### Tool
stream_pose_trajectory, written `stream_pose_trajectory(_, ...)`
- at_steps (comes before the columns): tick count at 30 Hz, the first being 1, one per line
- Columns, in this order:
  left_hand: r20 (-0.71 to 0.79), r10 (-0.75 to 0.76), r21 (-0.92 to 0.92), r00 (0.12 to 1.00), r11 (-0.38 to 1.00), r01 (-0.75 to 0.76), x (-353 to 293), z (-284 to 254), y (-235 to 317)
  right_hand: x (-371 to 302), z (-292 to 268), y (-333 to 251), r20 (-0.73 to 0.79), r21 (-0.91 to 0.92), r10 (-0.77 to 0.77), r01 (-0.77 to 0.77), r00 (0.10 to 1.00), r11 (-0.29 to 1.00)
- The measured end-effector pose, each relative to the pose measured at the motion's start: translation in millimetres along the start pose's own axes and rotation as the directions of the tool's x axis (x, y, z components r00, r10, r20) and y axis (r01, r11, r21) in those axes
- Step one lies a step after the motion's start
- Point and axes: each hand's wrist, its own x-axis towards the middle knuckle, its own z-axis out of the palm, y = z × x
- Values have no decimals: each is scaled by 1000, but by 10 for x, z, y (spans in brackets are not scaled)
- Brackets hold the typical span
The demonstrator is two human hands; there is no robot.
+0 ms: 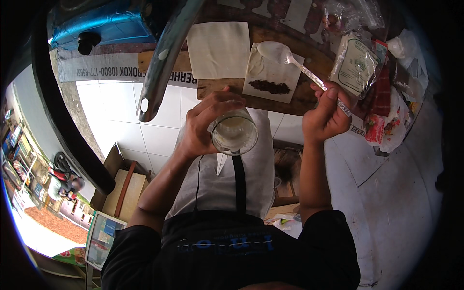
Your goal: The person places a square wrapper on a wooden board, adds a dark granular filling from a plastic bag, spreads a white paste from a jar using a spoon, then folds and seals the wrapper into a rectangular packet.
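Note:
My left hand [205, 118] is closed around a clear glass [234, 134], held over my lap in front of the wooden table [220, 87]. A little pale liquid or residue seems to show inside it. A metal spoon [275, 51] with a patterned handle is gripped in my right hand [328, 113], its bowl pointing left. The spoon hangs above a cream paper pouch or sheet [289, 92], with a small pile of dark, coarse grounds or leaves [269, 87] lying on it. Beside that, to the left, rests another cream sheet [218, 50].
A clear-wrapped packet [356, 65] lies at the table's right, near crumpled plastic bags [386, 121]. At the upper left stands a blue metal box [101, 28] with a black knob. A slanting metal bar [169, 58] reaches down left of the sheets.

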Motion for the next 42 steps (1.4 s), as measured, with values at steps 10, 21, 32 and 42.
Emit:
stream_pose_trajectory(10,-2,49,-28,999,998,-49,65,15,-60,-44,-46,12,11,-144,4,-2,1000,990)
stream_pose_trajectory(21,-61,88,19,994,996,-87,214,-2,-92,-127,-155,-37,-92,-93,16,-24,996,995)
stream_pose_trajectory(32,-60,68,22,996,997,-67,203,-7,-131,-171,-119,44,-71,-175,132,-143,989,974)
stream_pose_trajectory(42,-70,73,51,995,996,-69,206,0,-137,-260,-353,98,-56,103,237,-230,970,968)
